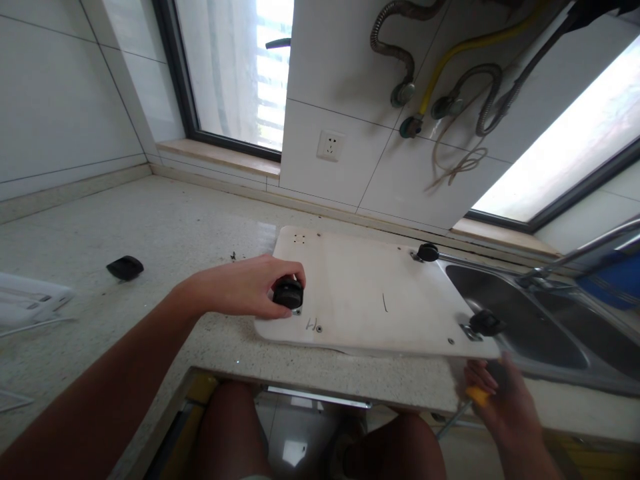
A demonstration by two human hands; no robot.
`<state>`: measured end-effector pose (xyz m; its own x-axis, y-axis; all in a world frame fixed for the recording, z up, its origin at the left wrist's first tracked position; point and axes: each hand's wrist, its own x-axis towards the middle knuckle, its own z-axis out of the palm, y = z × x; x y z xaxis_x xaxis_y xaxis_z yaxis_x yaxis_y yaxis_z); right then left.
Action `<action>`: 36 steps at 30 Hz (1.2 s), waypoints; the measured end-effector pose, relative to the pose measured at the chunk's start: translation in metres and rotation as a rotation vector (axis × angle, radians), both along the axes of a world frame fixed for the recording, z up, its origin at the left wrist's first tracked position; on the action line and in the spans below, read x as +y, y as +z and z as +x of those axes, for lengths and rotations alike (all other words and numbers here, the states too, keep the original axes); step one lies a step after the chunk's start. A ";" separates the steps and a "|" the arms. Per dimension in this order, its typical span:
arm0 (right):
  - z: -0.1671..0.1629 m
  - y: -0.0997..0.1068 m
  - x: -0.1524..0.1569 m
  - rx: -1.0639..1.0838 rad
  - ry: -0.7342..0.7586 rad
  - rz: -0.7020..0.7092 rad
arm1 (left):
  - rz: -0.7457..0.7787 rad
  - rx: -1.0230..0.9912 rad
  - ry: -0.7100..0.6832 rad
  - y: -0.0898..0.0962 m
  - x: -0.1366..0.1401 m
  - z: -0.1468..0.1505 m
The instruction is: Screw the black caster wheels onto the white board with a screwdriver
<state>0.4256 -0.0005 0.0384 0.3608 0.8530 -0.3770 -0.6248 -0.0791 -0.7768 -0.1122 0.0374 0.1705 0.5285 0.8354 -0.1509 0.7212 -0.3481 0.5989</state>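
A white board (360,287) with rounded corners lies on the countertop, reaching over the sink's edge. My left hand (255,287) is closed around a black caster wheel (288,292) at the board's near left corner, with part of its metal plate showing. Two more casters, a far right caster (428,252) and a near right caster (486,323), stand on the board. Small holes (299,239) mark its far left corner. Below the board's right end, my right hand (507,400), blurred, grips a screwdriver (477,396) with a yellow and dark handle, its shaft pointing down-left.
A black piece (125,267) lies on the countertop (170,220) at the left, near a white device (33,298). The steel sink (510,313) and a faucet (550,273) are at the right. Hoses, a yellow pipe (465,47) and a socket (331,145) are on the wall.
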 end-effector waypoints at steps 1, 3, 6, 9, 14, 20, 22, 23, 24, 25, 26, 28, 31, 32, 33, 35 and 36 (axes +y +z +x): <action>0.000 0.001 0.000 0.006 -0.005 -0.010 | 0.002 0.001 0.001 0.000 0.000 0.000; -0.001 0.002 0.000 0.023 -0.020 -0.034 | 0.012 0.005 0.000 -0.001 0.001 -0.001; -0.003 0.005 -0.002 0.034 -0.028 -0.042 | 0.023 0.014 -0.001 -0.002 0.001 -0.002; -0.005 0.006 -0.003 0.036 -0.035 -0.037 | 0.004 0.017 0.009 -0.002 0.001 -0.001; -0.006 0.006 -0.002 0.039 -0.027 -0.043 | -0.005 0.023 0.010 0.000 0.000 -0.001; -0.005 0.006 -0.004 0.028 -0.022 -0.027 | -0.003 0.021 0.004 -0.002 0.000 -0.003; -0.005 0.006 -0.003 0.023 -0.023 -0.014 | -0.009 0.015 0.007 -0.002 0.000 -0.003; -0.005 0.006 -0.003 0.021 -0.025 -0.009 | -0.013 0.011 0.005 -0.002 0.000 -0.003; -0.006 0.006 -0.003 0.021 -0.026 -0.004 | -0.016 0.007 0.003 -0.002 0.000 -0.003; -0.006 0.006 -0.003 0.022 -0.027 -0.001 | -0.017 0.004 0.001 -0.001 0.000 -0.003; -0.006 0.006 -0.003 0.026 -0.026 0.000 | -0.016 0.003 -0.001 -0.001 0.000 -0.003; -0.006 0.006 -0.003 0.038 -0.023 0.001 | -0.015 0.005 -0.004 0.000 0.000 -0.002; -0.006 0.006 -0.004 0.062 -0.028 0.013 | -0.014 0.005 -0.001 0.001 0.000 -0.002; -0.006 0.006 -0.004 0.069 -0.034 0.023 | -0.014 0.001 -0.005 0.001 0.000 -0.002; -0.007 0.007 -0.005 0.074 -0.043 0.036 | -0.014 -0.002 -0.009 0.001 0.000 -0.002; -0.007 0.008 -0.007 0.084 -0.059 0.059 | -0.017 -0.006 -0.013 0.000 0.000 -0.003; -0.007 0.008 -0.009 0.089 -0.063 0.063 | -0.018 -0.007 -0.005 -0.001 -0.001 -0.005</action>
<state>0.4188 -0.0093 0.0467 0.3822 0.8528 -0.3558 -0.6935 0.0102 -0.7204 -0.1167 0.0369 0.1697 0.5338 0.8299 -0.1625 0.7153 -0.3406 0.6101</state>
